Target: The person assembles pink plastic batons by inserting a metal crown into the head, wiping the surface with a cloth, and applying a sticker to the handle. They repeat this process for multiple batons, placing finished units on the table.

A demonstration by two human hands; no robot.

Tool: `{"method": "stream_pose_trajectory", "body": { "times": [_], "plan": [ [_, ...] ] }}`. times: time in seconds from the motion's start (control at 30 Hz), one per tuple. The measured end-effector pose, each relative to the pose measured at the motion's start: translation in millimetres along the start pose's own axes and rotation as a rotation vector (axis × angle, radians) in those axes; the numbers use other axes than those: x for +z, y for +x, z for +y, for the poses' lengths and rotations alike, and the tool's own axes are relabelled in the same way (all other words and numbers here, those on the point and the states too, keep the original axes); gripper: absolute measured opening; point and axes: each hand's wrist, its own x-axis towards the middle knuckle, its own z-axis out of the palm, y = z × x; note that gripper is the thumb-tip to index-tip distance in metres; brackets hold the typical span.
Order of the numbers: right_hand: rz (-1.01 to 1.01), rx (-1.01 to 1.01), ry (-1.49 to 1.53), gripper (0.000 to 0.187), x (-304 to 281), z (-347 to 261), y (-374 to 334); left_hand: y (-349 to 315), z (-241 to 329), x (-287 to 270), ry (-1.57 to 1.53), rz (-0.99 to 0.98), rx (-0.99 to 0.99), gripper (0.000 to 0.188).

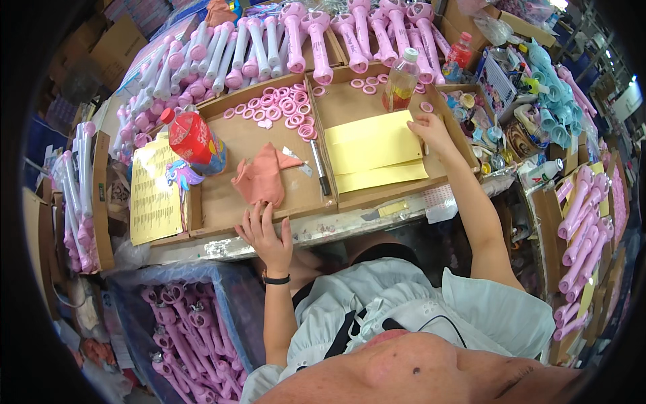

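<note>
My left hand (267,237), with a dark band at its wrist, rests at the front rim of the left cardboard tray (232,212). Its fingers are apart, and their tips touch or nearly touch a crumpled orange cloth (261,176). My right hand (433,132) grips the right edge of a yellow paper sheet (370,145) in the right tray (348,104). Another yellow sheet (383,176) lies partly under it. A black-and-silver marker pen (319,168) lies beside the cloth. Pink rings (286,104) lie loose at the back of the left tray.
A red-labelled bottle (195,141) stands at the left, near a printed yellow sheet (156,195). A clear bottle (402,81) stands in the right tray. Pink-and-white wands (262,50) line the back. A blue-lined bin (232,296) holds pink handles below left.
</note>
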Motion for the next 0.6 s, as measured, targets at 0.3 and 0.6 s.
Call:
{"method": "stream_pose_trajectory", "body": {
  "times": [0.3, 0.6],
  "plan": [
    [-0.229, -0.159, 0.465, 0.036, 5.3, -57.9, -69.0, -3.0, 0.7, -17.6, -0.343, 0.034, -0.052, 0.019],
    [-0.561, -0.43, 0.552, 0.042, -2.3, -52.0, -176.1, 30.8, 46.4, -61.0, -2.009, -0.503, -0.66, 0.037]
  ]
}}
